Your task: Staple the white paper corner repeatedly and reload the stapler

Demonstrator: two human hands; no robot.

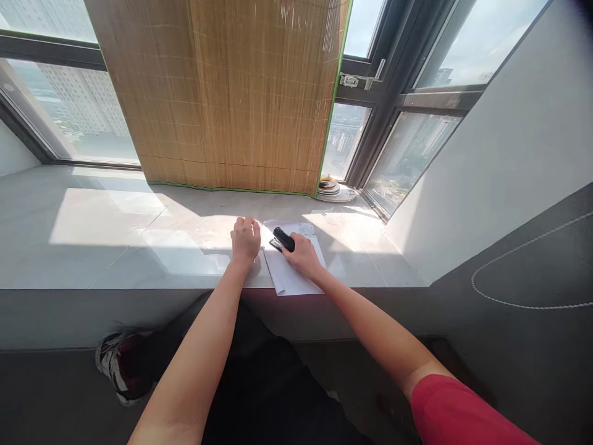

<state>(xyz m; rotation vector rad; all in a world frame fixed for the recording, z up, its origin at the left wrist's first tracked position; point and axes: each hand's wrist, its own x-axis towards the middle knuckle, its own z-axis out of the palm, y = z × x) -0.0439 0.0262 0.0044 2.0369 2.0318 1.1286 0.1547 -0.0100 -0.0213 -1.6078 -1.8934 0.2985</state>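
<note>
A black stapler point(284, 239) is in my right hand point(303, 254), whose fingers wrap round its rear end. The stapler's front points up and to the left, over white paper sheets point(293, 278) that lie on the windowsill and reach its front edge. Some print or drawing shows at the top right of the paper. My left hand point(245, 240) rests on the sill just left of the paper, its fingers curled; whether anything is under them is hidden.
Stacked plates point(330, 188) stand in the sill's back right corner, beside a hanging bamboo blind point(231, 99). A white wall point(482, 154) bounds the sill point(115, 259) on the right. A beaded cord point(500, 301) hangs at the far right.
</note>
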